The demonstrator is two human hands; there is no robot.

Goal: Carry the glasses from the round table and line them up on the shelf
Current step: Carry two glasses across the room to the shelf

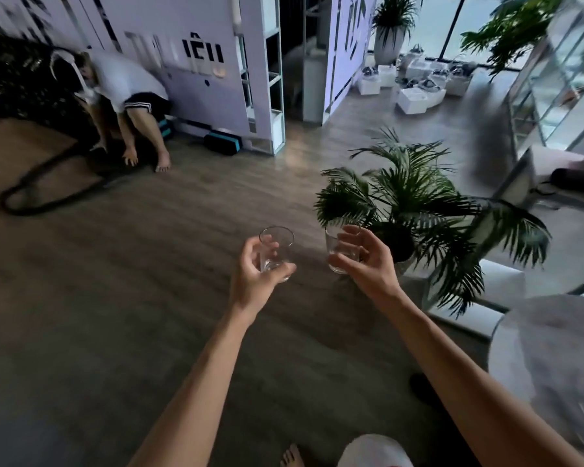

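Note:
My left hand (pixel 255 276) is wrapped around a clear, empty drinking glass (pixel 277 244), held upright over the wooden floor. My right hand (pixel 368 261) grips a second clear glass (pixel 338 251) the same way, a little to the right and at about the same height. Both arms reach forward from the bottom of the view. The round table (pixel 550 348), with a grey marbled top, lies at the lower right, behind my right forearm. A white shelf unit (pixel 270 72) stands at the far side of the room, near the middle top.
A potted palm (pixel 408 203) stands just beyond my right hand. A person (pixel 122 89) crouches on the floor at the far left beside a dark looped hose (pixel 48 193). White boxes (pixel 415 85) sit by the far window. A glass shelf rack (pixel 553 72) stands at the right.

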